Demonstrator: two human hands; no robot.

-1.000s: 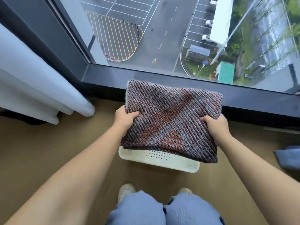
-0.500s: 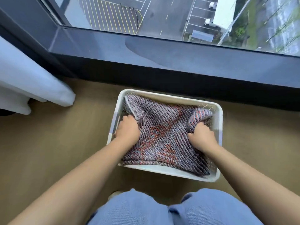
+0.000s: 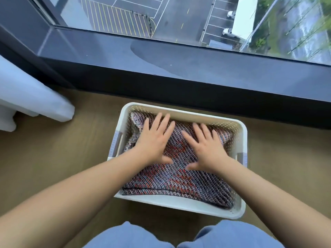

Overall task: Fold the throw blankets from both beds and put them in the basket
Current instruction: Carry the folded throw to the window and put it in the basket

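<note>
The tan floor [image 3: 53, 158] carries a white perforated basket [image 3: 179, 204] just before the dark window sill [image 3: 179, 72].

blanket [image 3: 176, 178]: coarse knitted cloth, nubby and matt, in grey, dark and red-orange yarn
basket [image 3: 184, 203]: cream plastic, smooth with a soft sheen, its walls pierced by rows of small holes
floor [image 3: 53, 158]: tan, smooth and matt, with a faint wood-like grain
window sill [image 3: 197, 63]: dark, hard and glossy, carrying reflections
curtain [image 3: 26, 97]: white cloth, smooth and matt, hanging in soft folds
trousers [image 3: 129, 237]: blue cloth, matt, soft-looking
window pane [image 3: 179, 15]: clear glass
</note>
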